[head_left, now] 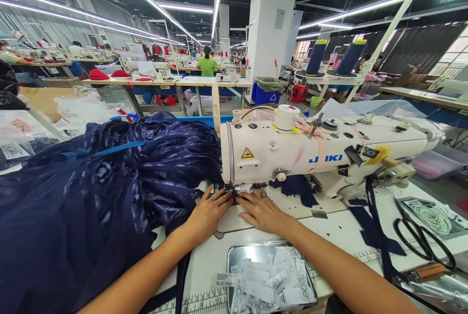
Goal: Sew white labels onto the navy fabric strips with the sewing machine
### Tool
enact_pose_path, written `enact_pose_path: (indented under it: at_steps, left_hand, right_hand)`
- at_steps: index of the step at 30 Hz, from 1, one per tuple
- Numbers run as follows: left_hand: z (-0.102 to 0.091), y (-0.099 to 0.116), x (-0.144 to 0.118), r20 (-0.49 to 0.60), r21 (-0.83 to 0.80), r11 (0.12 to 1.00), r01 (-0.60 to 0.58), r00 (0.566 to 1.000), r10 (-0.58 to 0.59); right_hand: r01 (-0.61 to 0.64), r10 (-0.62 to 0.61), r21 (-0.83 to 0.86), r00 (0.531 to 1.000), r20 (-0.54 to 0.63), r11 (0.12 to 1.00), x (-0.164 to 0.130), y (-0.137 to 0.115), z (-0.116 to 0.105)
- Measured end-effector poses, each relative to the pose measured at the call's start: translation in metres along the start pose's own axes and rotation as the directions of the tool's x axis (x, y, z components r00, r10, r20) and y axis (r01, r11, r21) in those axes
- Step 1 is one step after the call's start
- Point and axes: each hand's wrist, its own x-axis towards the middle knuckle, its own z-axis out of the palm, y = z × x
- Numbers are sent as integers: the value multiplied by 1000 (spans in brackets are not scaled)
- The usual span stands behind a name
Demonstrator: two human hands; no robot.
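Left hand (207, 212): laid flat and open on the navy fabric (91, 197), left of the needle.
Right hand (261, 211): flat, open, pressed just right of the presser foot (237, 190).
Fabric: heaped leftward across the worktop (329, 228), its edge fed beneath the sewing machine (310, 150).

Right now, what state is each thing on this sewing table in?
Cream sewing machine: upright, needle end over both hands.
Left hand: flat, fingers at presser foot.
Right hand: flat beside it.
Navy blue fabric: heaped left.
Metal tray: holding white labels.
Black scissors: lying, unheld.
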Motion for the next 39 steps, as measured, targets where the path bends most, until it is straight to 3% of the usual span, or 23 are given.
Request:
enact_pose_path:
  at_steps: [7, 11, 16, 20, 24, 30, 39]
  left_hand:
    - [-4, -10, 9, 16, -10, 1000, -1, 1000, 1]
    - [-8, -5, 11, -31, 29, 1000, 1, 1000, 0]
    - [-12, 16, 10, -87, 241, 951, 193, 980, -177]
    - [-10, 20, 10, -138, 303, 904, 302, 952, -272]
    - [-7, 10, 17, -117, 254, 935, 246, 968, -223]
    - [-5, 2, 23, -112, 227, 954, 195, 978, -173]
    - [-4, 2, 22, -113, 208, 957, 200, 977, -180]
  right_hand:
    - [-91, 88, 44, 993, 77, 995, 3, 5, -1]
    - [-153, 152, 39, 988, 36, 987, 5, 9, 5]
    - [-205, 202, -104, 979, -35, 973, 8, 10, 11]
    - [-143, 153, -224, 988, 27, 964, 6, 1, -2]
    - [-35, 71, -243, 988, 141, 969, -2, -8, -19]
    - [121, -80, -247, 982, 169, 961, -10, -2, -15]
    - [97, -46, -188, 965, 259, 977, -10, -3, -23]
